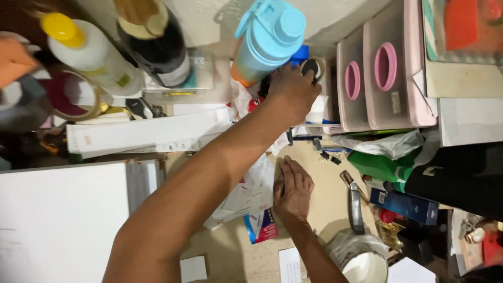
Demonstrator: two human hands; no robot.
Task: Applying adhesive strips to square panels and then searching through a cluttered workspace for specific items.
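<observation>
Two hands: left [293, 91], right [291, 189]. Three bottles: white with yellow cap [86, 50], dark glass [154, 42], blue [267, 39]. Two pink drawers [352, 86] [390, 68]; one utility knife [355, 204].

Left of the drawer unit [385, 78] stands the bottle [267, 39]; the utility knife [355, 204] and cup [364, 264] lie below it.

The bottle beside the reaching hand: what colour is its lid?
Light blue lid, seen in the head view.
</observation>
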